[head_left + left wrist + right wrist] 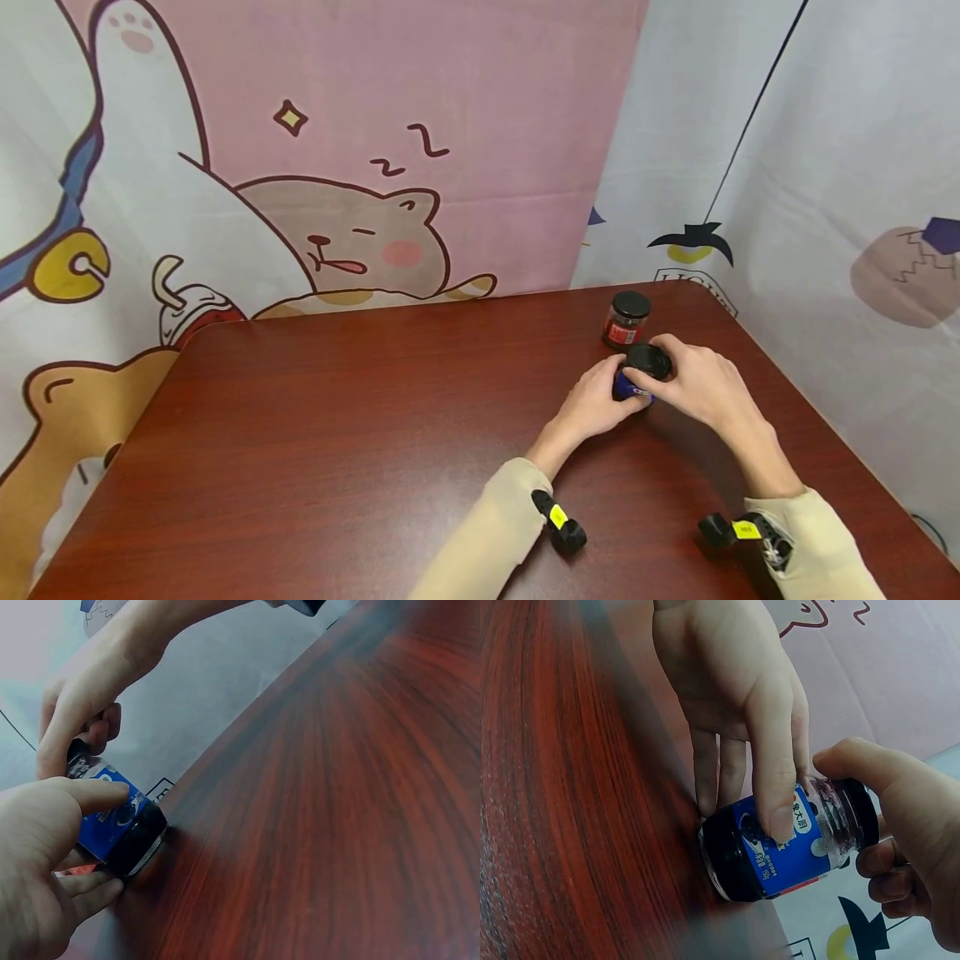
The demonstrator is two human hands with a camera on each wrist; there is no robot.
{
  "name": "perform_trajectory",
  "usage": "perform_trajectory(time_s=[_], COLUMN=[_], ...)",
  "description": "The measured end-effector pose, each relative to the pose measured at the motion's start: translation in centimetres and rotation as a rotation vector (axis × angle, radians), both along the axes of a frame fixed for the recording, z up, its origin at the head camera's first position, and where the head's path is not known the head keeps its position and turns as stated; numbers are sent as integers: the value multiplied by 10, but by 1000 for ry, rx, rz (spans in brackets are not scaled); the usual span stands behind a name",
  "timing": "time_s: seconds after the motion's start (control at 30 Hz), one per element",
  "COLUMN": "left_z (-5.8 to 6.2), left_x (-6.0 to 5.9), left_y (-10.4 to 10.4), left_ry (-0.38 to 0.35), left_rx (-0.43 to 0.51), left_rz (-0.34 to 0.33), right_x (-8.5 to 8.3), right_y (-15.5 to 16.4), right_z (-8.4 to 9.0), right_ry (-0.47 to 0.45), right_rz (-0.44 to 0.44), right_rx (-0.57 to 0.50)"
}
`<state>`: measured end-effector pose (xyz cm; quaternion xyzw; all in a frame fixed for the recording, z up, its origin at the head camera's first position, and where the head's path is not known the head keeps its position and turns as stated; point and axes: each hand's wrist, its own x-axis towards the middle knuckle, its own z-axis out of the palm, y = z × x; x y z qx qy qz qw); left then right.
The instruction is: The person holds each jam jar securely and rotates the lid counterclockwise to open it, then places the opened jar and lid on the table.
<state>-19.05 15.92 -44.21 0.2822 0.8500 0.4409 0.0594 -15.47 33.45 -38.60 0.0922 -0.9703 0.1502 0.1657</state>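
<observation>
A small glass jar with a blue label [628, 388] [120, 825] [776, 851] stands on the dark red wooden table [360, 433]. My left hand [596, 404] [41, 855] [739, 712] grips the jar's body, thumb on the label. My right hand [693, 379] [82, 697] [907, 825] curls over its black lid [647, 360] [859, 814] from the right. Just behind stands a second jar with a red label [625, 319] and a black lid, untouched.
Cartoon-printed cloth backdrops [337, 150] close off the table's back and right sides. The table's right edge [825, 425] runs near my right forearm. Black wrist-camera mounts [558, 521] sit on both sleeves.
</observation>
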Motion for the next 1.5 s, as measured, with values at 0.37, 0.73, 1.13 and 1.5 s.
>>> perform_trajectory(time_s=[0.37,0.73,1.13,1.5], left_z=[0,4,12,18], left_x=[3,5,9,10], left_y=[2,-2,-9,-21], left_ry=[36,103,169,203], left_rx=[8,69,94,137], left_rz=[61,61,121,127], right_x=[-1,2,2,1], right_y=[-4,-9,-24,-36], right_z=[-2,4,15,24], right_ry=[63,188,264,288], right_rz=[7,29,62,67], right_rx=[-8,-22,-61,-85])
